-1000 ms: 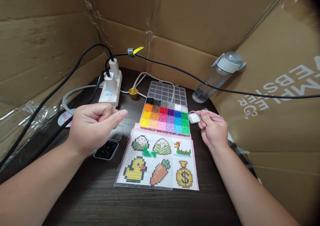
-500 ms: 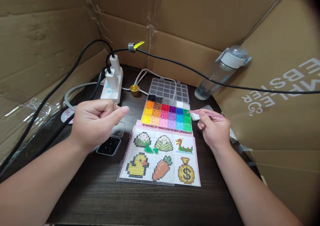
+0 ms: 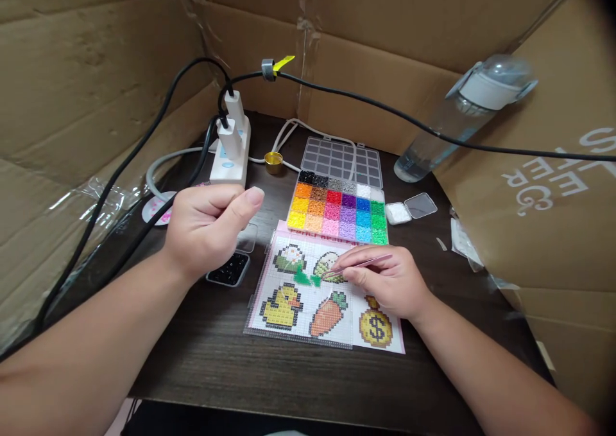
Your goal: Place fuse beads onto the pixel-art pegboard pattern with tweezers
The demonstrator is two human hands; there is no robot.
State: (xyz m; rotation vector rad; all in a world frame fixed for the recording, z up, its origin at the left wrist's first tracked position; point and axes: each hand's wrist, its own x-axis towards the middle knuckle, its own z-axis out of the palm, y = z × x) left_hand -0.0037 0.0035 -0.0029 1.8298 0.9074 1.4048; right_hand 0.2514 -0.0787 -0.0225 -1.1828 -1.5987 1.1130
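My right hand point(image 3: 385, 280) pinches pink tweezers point(image 3: 368, 262). Their tips are just right of a small cluster of green beads point(image 3: 305, 276) on a clear pegboard point(image 3: 308, 340). The board overlies a pattern sheet point(image 3: 395, 343) with pixel pictures of a duck point(image 3: 282, 307), a carrot point(image 3: 327, 315) and a money bag point(image 3: 376, 323); my right hand covers some of the sheet. Whether the tips grip a bead is too small to tell. Left of the bead box point(image 3: 339, 237), my left hand point(image 3: 205, 230) is a raised fist, thumb on top, with nothing visible in it.
A small box of black beads point(image 3: 228, 270) lies beside the sheet, a box of white beads point(image 3: 399, 214) at the right. Behind are a power strip point(image 3: 230, 166), a gold cup point(image 3: 273, 162) and a water bottle point(image 3: 452, 124). A black cable point(image 3: 366, 99) crosses above; cardboard walls surround the table.
My right hand has moved the tweezers from the green compartments of the bead box down and left to the green beads on the pegboard. My left fist keeps its shape. The view has shifted slightly.
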